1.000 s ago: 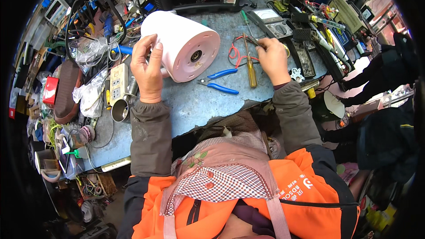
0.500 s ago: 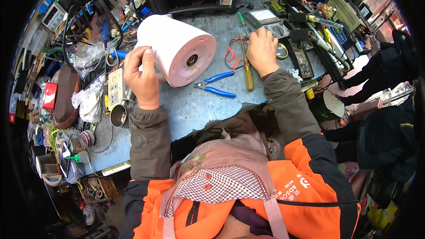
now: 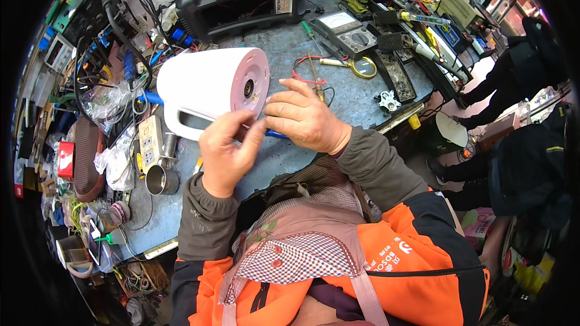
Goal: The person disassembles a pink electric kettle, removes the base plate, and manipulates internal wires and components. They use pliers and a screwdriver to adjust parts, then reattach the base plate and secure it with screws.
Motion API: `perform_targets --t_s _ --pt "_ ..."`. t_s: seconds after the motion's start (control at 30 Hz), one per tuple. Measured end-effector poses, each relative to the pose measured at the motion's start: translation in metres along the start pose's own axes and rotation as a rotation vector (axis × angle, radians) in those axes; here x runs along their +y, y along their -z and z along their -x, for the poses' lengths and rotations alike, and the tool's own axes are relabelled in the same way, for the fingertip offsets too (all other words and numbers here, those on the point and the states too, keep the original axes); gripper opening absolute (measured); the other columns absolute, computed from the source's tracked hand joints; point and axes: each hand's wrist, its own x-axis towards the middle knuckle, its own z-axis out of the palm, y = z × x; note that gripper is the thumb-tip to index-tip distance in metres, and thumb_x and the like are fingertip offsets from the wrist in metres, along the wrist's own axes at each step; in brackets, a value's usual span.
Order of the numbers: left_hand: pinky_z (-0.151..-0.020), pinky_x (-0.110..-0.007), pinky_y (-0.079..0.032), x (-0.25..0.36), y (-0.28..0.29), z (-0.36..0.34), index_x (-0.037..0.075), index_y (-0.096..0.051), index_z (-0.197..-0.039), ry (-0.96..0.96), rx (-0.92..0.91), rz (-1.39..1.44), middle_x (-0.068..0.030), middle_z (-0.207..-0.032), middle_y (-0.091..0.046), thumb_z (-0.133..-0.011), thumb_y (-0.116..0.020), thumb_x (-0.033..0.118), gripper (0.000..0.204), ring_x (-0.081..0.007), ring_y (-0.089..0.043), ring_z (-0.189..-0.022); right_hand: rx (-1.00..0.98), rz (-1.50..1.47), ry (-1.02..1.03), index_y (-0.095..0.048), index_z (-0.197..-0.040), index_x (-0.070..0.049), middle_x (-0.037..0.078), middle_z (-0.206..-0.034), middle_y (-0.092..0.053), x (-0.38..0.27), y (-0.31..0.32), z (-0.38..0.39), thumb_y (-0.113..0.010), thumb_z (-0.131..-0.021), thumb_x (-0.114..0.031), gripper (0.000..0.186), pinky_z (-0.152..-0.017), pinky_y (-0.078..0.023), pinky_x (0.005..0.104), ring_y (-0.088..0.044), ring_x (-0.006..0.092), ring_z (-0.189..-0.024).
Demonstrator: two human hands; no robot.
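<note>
White pitcher (image 3: 199, 75): lying sideways on the blue workbench (image 3: 287, 54), base facing right, its round hub (image 3: 248, 88) still sitting in place; interior hidden (remaining work: unclear). Left hand (image 3: 229, 148), right hand (image 3: 308, 122): nearing each other beside it, grip untellable. Metal cup (image 3: 161, 181): resting leftward, contents indistinct.

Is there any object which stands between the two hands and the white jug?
Nothing visible stands between the left hand or right hand and the jug. The blue pliers lie on the bench, partly hidden by the right hand, not blocking it.
</note>
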Motion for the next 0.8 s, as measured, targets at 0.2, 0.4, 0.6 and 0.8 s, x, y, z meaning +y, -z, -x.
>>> perform_targets --t_s 0.2,0.4,0.6,0.8 --pt "-0.071 -0.031 -0.058 -0.004 -0.025 0.012 -0.002 -0.078 -0.115 0.272 0.012 0.422 -0.0141 -0.090 -0.076 -0.093 -0.082 0.000 0.023 -0.0224 -0.075 -0.077 0.039 -0.021 0.001 -0.076 -0.104 -0.009 0.005 -0.113 -0.078 0.003 0.001 0.004 -0.081 -0.083 -0.006 0.021 -0.117 -0.051 0.0561 -0.076 0.0265 -0.112" --pt "-0.069 -0.033 -0.055 -0.002 -0.014 0.005 -0.001 -0.079 -0.117 0.053 -0.025 0.058 -0.0145 -0.086 -0.072 -0.092 -0.082 -0.003 0.025 -0.0261 -0.070 -0.074 0.097 0.026 -0.056 -0.076 -0.105 -0.007 0.009 -0.121 -0.077 -0.008 0.012 -0.004 -0.086 -0.084 -0.006 0.024 -0.116 -0.051 0.0551 -0.073 0.0309 -0.118" --pt "-0.070 -0.033 -0.060 -0.011 -0.013 0.003 -0.002 -0.078 -0.118 -0.282 0.130 -0.119 -0.0152 -0.091 -0.076 -0.086 -0.086 -0.006 0.033 -0.0271 -0.075 -0.078 0.246 -0.744 -0.915 -0.075 -0.114 -0.003 0.008 -0.106 -0.071 -0.070 0.013 0.021 -0.088 -0.094 -0.019 0.028 -0.080 -0.054 0.0339 -0.066 0.0190 -0.094" --pt "-0.069 -0.035 -0.059 -0.014 -0.013 0.003 -0.003 -0.076 -0.123 -0.431 -0.171 -0.014 -0.0142 -0.097 -0.076 -0.085 -0.085 -0.001 0.040 -0.0282 -0.074 -0.081 0.290 -1.448 -1.202 -0.071 -0.111 -0.001 0.005 -0.090 -0.068 -0.039 0.006 0.009 -0.056 -0.116 -0.040 0.042 -0.059 -0.047 0.0248 -0.061 0.0108 -0.066"
